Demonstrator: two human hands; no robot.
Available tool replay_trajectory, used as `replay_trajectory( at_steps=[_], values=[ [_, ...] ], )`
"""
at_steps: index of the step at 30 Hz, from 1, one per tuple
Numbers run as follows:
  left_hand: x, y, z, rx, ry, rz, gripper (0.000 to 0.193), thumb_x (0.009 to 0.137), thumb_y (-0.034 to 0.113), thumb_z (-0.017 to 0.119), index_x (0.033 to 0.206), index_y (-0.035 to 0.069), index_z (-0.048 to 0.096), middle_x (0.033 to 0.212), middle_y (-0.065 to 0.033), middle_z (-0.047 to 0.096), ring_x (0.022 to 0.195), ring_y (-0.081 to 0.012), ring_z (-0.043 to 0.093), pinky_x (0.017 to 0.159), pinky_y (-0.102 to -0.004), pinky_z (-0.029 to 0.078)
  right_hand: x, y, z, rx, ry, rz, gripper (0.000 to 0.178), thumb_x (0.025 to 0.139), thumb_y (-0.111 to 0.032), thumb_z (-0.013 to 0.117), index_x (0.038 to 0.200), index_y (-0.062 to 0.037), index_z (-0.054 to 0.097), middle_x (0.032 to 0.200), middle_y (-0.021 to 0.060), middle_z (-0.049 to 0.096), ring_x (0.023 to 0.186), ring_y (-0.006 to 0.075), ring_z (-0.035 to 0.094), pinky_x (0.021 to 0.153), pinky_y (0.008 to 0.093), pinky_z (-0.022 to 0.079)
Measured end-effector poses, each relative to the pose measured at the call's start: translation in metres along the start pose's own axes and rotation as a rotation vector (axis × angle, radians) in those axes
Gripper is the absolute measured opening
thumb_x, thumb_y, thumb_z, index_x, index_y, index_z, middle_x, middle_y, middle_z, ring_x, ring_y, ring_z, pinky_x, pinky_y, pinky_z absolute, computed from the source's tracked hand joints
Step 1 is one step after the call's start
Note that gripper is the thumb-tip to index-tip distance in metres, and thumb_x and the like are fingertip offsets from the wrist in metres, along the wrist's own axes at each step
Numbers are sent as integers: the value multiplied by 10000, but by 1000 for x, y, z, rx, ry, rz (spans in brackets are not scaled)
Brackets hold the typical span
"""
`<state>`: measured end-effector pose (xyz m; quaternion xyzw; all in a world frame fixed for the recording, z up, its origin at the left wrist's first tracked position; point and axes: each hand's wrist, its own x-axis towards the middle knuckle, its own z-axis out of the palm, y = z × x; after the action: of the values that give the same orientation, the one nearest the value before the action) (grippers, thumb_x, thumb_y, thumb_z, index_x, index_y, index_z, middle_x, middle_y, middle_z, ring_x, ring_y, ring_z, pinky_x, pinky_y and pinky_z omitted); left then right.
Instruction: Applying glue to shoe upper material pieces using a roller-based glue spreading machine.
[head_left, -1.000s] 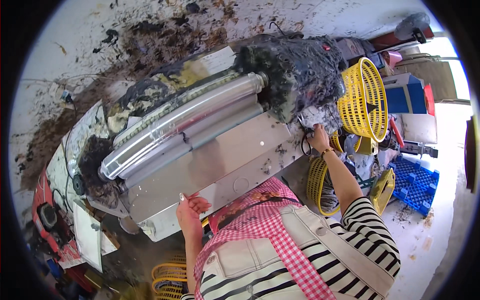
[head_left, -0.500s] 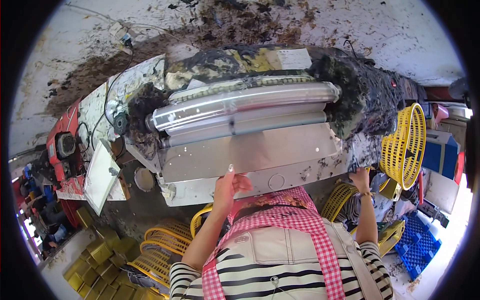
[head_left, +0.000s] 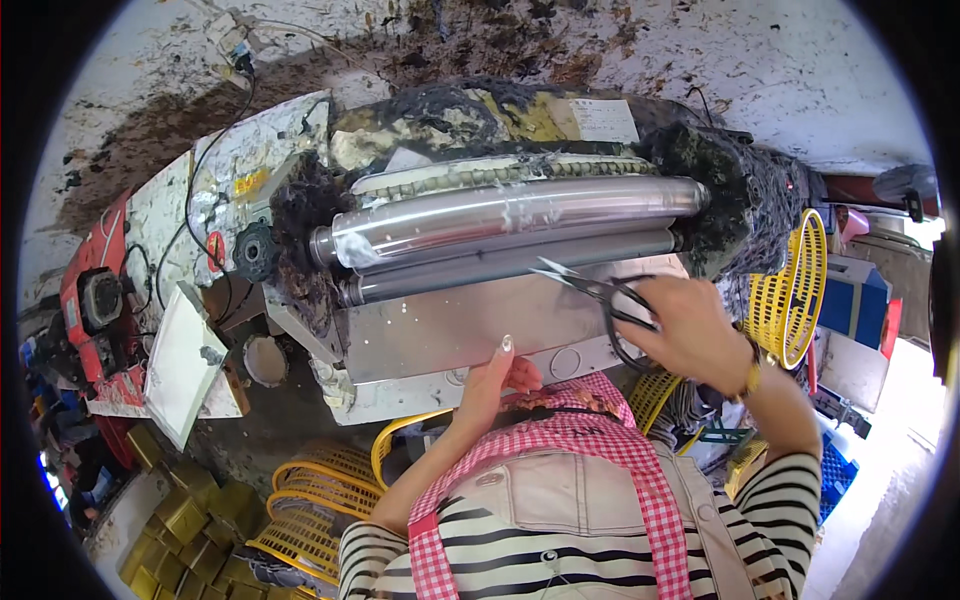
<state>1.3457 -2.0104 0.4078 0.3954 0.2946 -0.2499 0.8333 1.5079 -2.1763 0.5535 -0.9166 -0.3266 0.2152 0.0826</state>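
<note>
Scissors (head_left: 603, 291): were held nr rollers (head_left: 520, 206), over metal plate (head_left: 440, 322), clamped in R hand (head_left: 690, 322). L hand (head_left: 488, 388): sat well apart, thumb & fingers spread, nr plate edge. Prob. best kept blade tips (head_left: 545, 264) off rollers, clear of L hand.

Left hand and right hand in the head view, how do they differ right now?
The right hand grips black-handled scissors; the left hand shows nothing held. The left hand has its thumb extended and fingers curled; the right hand shows its back, wrapped about the handles. The right hand has a yellowish wristband; the left hand has none showing. Both are ungloved.
</note>
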Motion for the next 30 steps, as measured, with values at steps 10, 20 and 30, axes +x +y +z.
replay_trajectory(
  at_steps=[10,20,30],
  values=[
    [-7,11,-4,-40,-83,-82,563,906,497,360,829,-7,600,767,-61,599,695,-98,562,631,-201,427,71,-42,-21,-258,-430,-56,264,719,-221,615,659,35,613,640,229,577,629,380,593,590,431,490],
    [-7,13,-5,-66,-105,-113,533,903,489,383,824,7,596,755,-30,581,694,-76,544,638,-188,414,72,-46,-21,-263,-452,-52,243,723,-198,600,660,36,614,645,228,579,626,382,590,586,435,487],
    [-3,7,-8,-56,-138,-82,560,892,515,384,822,4,602,756,-35,587,686,-78,542,632,-186,411,63,-34,-15,-262,-361,-77,316,745,-262,612,609,22,586,575,212,552,582,374,574,570,428,477]
  ],
)
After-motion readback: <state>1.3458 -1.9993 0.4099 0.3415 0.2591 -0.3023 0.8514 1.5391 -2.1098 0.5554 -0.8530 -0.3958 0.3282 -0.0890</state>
